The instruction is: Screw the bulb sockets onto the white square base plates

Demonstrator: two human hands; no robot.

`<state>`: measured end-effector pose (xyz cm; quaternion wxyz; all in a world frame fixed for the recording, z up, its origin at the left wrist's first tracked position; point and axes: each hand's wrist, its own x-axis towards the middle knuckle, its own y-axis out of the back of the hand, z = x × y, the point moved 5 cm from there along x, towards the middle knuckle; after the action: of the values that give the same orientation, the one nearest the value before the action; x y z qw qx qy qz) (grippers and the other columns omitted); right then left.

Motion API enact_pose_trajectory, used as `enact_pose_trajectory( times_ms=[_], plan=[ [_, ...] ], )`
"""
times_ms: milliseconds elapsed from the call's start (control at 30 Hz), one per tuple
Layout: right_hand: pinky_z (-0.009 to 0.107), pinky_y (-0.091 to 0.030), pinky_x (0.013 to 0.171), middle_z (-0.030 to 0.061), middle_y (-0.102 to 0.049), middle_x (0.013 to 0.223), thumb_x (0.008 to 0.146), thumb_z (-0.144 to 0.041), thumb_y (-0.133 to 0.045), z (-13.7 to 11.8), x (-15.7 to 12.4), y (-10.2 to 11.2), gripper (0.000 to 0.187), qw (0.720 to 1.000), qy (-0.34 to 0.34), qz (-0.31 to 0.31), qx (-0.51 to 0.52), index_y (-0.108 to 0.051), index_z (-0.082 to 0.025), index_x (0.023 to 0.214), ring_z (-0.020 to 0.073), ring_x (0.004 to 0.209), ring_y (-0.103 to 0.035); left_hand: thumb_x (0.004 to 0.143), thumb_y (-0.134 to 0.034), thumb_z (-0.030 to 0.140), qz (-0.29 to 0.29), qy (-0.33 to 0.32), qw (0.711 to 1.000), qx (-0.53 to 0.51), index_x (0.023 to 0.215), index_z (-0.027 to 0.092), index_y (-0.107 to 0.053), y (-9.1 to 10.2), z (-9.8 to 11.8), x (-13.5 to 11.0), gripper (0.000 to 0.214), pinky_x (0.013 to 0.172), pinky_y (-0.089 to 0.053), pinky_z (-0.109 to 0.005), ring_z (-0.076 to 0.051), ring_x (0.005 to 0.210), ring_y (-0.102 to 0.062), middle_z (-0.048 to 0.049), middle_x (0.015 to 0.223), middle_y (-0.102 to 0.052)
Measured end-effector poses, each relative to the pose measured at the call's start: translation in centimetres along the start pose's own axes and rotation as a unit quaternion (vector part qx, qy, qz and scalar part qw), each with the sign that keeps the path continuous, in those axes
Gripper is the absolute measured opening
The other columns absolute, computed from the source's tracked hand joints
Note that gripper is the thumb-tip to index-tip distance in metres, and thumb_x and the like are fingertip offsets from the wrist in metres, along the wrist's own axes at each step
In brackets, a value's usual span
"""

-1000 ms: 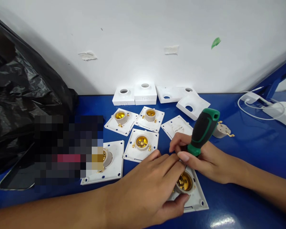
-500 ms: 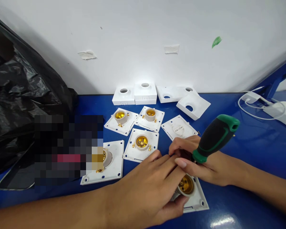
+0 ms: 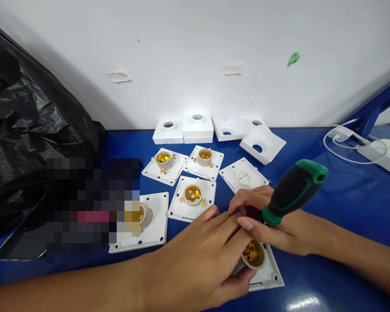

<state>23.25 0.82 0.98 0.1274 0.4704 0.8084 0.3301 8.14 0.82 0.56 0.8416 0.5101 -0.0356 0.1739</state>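
Note:
My left hand is closed around a lamp holder with a brass-coloured socket, thumb below and fingers over the top. The holder sits on a square white base plate near the table's front. My right hand grips a screwdriver with a black and green handle, low near its shaft. The handle tilts up to the right. Its tip is hidden behind my fingers, which meet over the holder. Just beyond my hands lies a bare base plate without a socket.
Several base plates with sockets lie left of my hands on the blue table. White covers with round holes stand along the wall. At left are a black plastic bag and a phone; at right, a white cable and power strip.
The screwdriver handle has turned or tilted very slightly. Both hands keep nearly the same place and hold.

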Motion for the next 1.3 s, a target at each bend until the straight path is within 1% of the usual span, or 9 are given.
enact_pose_trajectory(
  times_ms=[100,267,467,600,767,933,1000,1200,1300],
  plan=[
    [0.026,-0.047,0.064,0.0009,-0.062,0.082,0.107,-0.04,-0.047,-0.02,-0.04,0.02,0.022,1.0,-0.001,0.0,-0.003,-0.057,-0.021,0.111,0.0148,0.075,-0.064,0.106,-0.05,0.032,0.001,0.01,1.0,-0.009,0.122,0.015,-0.056,-0.03,0.12,-0.12,0.024,0.101,-0.048,-0.047,-0.031,0.112,-0.066,-0.0127,0.117,-0.072],
    [0.026,-0.047,0.064,0.0013,-0.062,0.082,0.107,-0.041,-0.047,-0.08,0.02,0.05,0.023,1.0,0.004,0.002,-0.002,-0.057,-0.02,0.11,0.0157,0.076,-0.065,0.107,-0.051,0.032,-0.007,0.007,1.0,-0.02,0.121,0.015,-0.056,-0.11,0.09,-0.1,0.023,0.106,-0.045,-0.049,-0.03,0.112,-0.067,-0.0125,0.119,-0.072],
    [0.027,-0.047,0.063,0.0032,-0.065,0.086,0.107,-0.04,-0.046,-0.03,0.11,0.0,0.023,1.0,0.0,-0.004,0.005,-0.057,-0.02,0.11,0.0167,0.079,-0.065,0.106,-0.051,0.032,-0.021,0.004,0.999,-0.025,0.125,0.016,-0.056,-0.06,-0.01,0.0,0.026,0.107,-0.045,-0.048,-0.031,0.117,-0.065,-0.0128,0.123,-0.071],
    [0.027,-0.047,0.064,0.0027,-0.064,0.085,0.107,-0.04,-0.048,0.02,0.07,0.02,0.022,1.0,-0.002,-0.003,0.0,-0.057,-0.021,0.11,0.0167,0.079,-0.064,0.107,-0.05,0.032,-0.013,0.007,1.0,-0.027,0.124,0.015,-0.057,0.01,0.07,-0.02,0.025,0.106,-0.046,-0.049,-0.03,0.115,-0.066,-0.0134,0.122,-0.071],
    [0.027,-0.047,0.065,0.0043,-0.066,0.091,0.108,-0.041,-0.045,0.04,-0.05,-0.04,0.022,1.0,-0.004,-0.013,0.002,-0.056,-0.021,0.11,0.0174,0.083,-0.065,0.106,-0.052,0.031,-0.013,0.009,1.0,-0.025,0.123,0.015,-0.057,-0.05,0.05,0.0,0.024,0.106,-0.045,-0.049,-0.031,0.115,-0.066,-0.0131,0.121,-0.071],
    [0.027,-0.048,0.065,0.0035,-0.064,0.087,0.108,-0.041,-0.046,0.01,-0.05,0.02,0.023,1.0,0.001,-0.006,-0.009,-0.056,-0.021,0.111,0.0173,0.082,-0.066,0.104,-0.056,0.031,-0.01,-0.006,1.0,-0.013,0.121,0.013,-0.057,-0.05,0.04,0.02,0.025,0.101,-0.047,-0.048,-0.032,0.113,-0.067,-0.0138,0.119,-0.071],
    [0.027,-0.048,0.066,0.0035,-0.065,0.088,0.108,-0.04,-0.046,0.04,0.0,-0.02,0.023,1.0,-0.002,-0.01,-0.005,-0.056,-0.02,0.111,0.0173,0.082,-0.066,0.104,-0.056,0.032,-0.01,-0.002,1.0,-0.006,0.122,0.012,-0.057,-0.05,0.0,0.03,0.026,0.102,-0.047,-0.048,-0.033,0.114,-0.067,-0.014,0.119,-0.071],
    [0.027,-0.048,0.066,0.0025,-0.064,0.087,0.108,-0.038,-0.046,-0.14,0.16,0.01,0.021,1.0,-0.004,-0.012,-0.005,-0.056,-0.02,0.113,0.0164,0.08,-0.066,0.106,-0.052,0.032,-0.012,0.004,1.0,-0.006,0.121,0.014,-0.057,-0.1,0.05,0.06,0.025,0.103,-0.046,-0.048,-0.032,0.113,-0.066,-0.0133,0.119,-0.072],
    [0.027,-0.048,0.068,0.0037,-0.065,0.091,0.108,-0.038,-0.045,-0.11,0.21,0.04,0.021,1.0,-0.005,-0.012,-0.01,-0.055,-0.02,0.113,0.0167,0.083,-0.066,0.107,-0.05,0.033,-0.007,0.004,1.0,-0.001,0.122,0.014,-0.057,-0.13,0.12,0.03,0.025,0.103,-0.046,-0.047,-0.032,0.113,-0.066,-0.0134,0.118,-0.072]
  ],
)
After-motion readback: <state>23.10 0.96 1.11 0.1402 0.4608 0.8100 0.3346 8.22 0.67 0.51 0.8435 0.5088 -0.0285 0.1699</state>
